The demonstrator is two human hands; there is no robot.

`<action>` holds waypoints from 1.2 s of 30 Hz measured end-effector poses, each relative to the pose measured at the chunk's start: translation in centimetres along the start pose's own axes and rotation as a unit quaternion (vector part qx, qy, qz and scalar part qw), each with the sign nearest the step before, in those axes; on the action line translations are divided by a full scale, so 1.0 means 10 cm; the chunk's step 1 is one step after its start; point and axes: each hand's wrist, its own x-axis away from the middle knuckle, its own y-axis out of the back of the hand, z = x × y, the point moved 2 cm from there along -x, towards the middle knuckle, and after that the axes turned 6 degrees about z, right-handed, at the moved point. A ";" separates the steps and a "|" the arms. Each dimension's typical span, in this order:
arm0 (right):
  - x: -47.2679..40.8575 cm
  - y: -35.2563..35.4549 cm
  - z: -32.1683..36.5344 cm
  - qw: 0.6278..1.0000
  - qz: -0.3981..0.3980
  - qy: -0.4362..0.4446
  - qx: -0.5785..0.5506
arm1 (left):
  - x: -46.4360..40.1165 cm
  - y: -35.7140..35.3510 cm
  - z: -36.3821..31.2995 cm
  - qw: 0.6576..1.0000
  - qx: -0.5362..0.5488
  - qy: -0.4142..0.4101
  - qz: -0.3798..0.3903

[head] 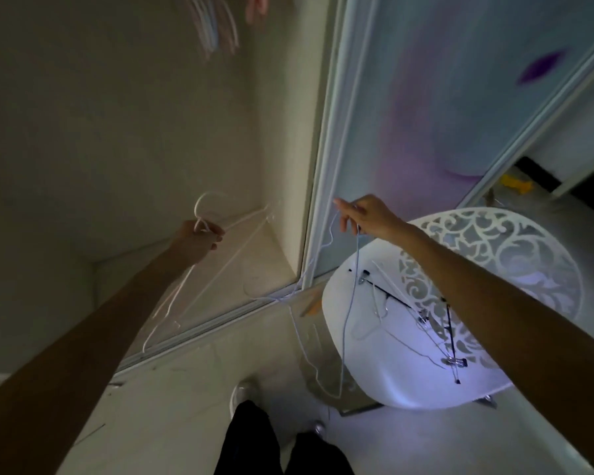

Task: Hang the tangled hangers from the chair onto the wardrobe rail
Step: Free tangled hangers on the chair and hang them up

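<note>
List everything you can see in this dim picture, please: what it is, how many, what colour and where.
White wire hanger: one, white, held up inside the open wardrobe, left of centre.
Pale blue wire hanger: one, pale blue, dangling in front of the chair.
Hung hangers: several, pastel blue and pink, top edge, blurred.
Round white plastic chair: one, white with a cut-out scroll pattern, lower right.
Black clip hangers: count unclear, black with metal clips, tangled on the chair seat.
Sliding wardrobe door: one, blue and purple, upper right.
Left hand: gripping the white hanger's neck.
Right hand: pinching the blue hanger.
Legs: two, dark trousers, bottom centre.
</note>
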 end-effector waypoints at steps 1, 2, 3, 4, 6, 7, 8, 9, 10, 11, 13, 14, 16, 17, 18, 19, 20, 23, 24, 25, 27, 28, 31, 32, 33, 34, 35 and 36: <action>-0.05 -0.05 0.18 1.000 0.012 0.011 -0.020 | 0.03 0.16 0.01 1.000 -0.009 0.000 -0.017; -0.09 -0.07 0.32 0.999 0.016 0.018 -0.040 | 0.04 0.26 0.02 1.000 -0.017 0.001 -0.019; -0.13 -0.08 0.45 0.998 0.016 0.023 -0.052 | 0.05 0.35 0.02 1.000 -0.023 0.003 -0.012; -0.18 -0.12 0.62 0.998 0.016 0.026 -0.058 | 0.07 0.46 0.02 1.000 -0.027 0.008 0.007; -0.27 -0.17 0.90 0.997 0.011 0.028 -0.066 | 0.11 0.60 -0.02 0.996 -0.041 0.028 0.074; -0.33 -0.23 1.08 0.997 0.010 0.034 -0.067 | 0.14 0.70 -0.04 0.993 -0.041 0.036 0.108; -0.37 -0.27 1.22 0.997 0.007 0.036 -0.073 | 0.16 0.77 -0.06 0.989 -0.034 0.043 0.141; -0.39 -0.30 1.29 0.996 0.003 0.040 -0.081 | 0.20 0.77 -0.06 0.984 -0.015 0.044 0.173; -0.47 -0.43 1.52 0.995 -0.011 0.050 -0.089 | 0.23 0.98 -0.11 0.979 -0.005 0.037 0.198; -0.50 -0.44 1.51 0.993 -0.028 0.047 -0.103 | 0.28 0.94 -0.11 0.971 0.006 0.042 0.235; -0.60 -0.51 1.63 0.987 -0.083 0.048 -0.131 | 0.34 1.02 -0.15 0.952 -0.021 0.047 0.300; -0.66 -0.58 1.78 0.982 -0.120 0.046 -0.140 | 0.35 1.17 -0.18 0.945 -0.048 0.040 0.322; -0.75 -0.70 1.99 0.967 -0.188 0.038 -0.167 | 0.40 1.35 -0.25 0.929 -0.089 0.041 0.356; -0.81 -0.75 2.08 0.959 -0.217 0.037 -0.181 | 0.41 1.42 -0.29 0.922 -0.098 0.047 0.373; -0.85 -0.81 2.16 0.950 -0.245 0.035 -0.189 | 0.44 1.47 -0.34 0.914 -0.108 0.051 0.387; -0.90 -0.90 2.26 0.944 -0.264 0.037 -0.196 | 0.46 1.52 -0.38 0.908 -0.126 0.049 0.397; -0.95 -0.97 2.35 0.939 -0.274 0.039 -0.206 | 0.48 1.54 -0.41 0.904 -0.147 0.046 0.400; -1.07 -1.21 2.56 0.931 -0.271 0.029 -0.245 | 0.45 1.58 -0.40 0.907 -0.189 0.055 0.371; -1.09 -1.28 2.61 0.930 -0.265 0.024 -0.253 | 0.42 1.59 -0.38 0.909 -0.201 0.058 0.361; -1.14 -1.34 2.64 0.933 -0.261 0.020 -0.248 | 0.40 1.63 -0.38 0.908 -0.212 0.058 0.357; -1.22 -1.42 2.66 0.949 -0.235 0.015 -0.208 | 0.35 1.72 -0.36 0.911 -0.219 0.065 0.344; -1.25 -1.45 2.66 0.964 -0.210 0.004 -0.161 | 0.33 1.79 -0.34 0.917 -0.205 0.073 0.334; -1.25 -1.44 2.62 0.977 -0.211 -0.010 -0.005 | 0.22 2.01 -0.25 0.954 -0.087 0.108 0.264; -1.21 -1.44 2.64 0.972 -0.234 0.017 0.023 | 0.18 2.09 -0.20 0.965 -0.009 0.124 0.232; -1.16 -1.45 2.66 0.971 -0.235 0.044 0.027 | 0.15 2.15 -0.18 0.967 0.078 0.138 0.201; -1.09 -1.47 2.70 0.978 -0.197 0.068 0.011 | 0.12 2.21 -0.16 0.963 0.148 0.143 0.174; -1.05 -1.55 2.73 0.992 -0.102 0.079 0.000 | 0.12 2.26 -0.17 0.958 0.200 0.141 0.147; -0.99 -1.67 2.75 0.996 0.027 0.083 0.014 | 0.12 2.30 -0.18 0.954 0.234 0.140 0.125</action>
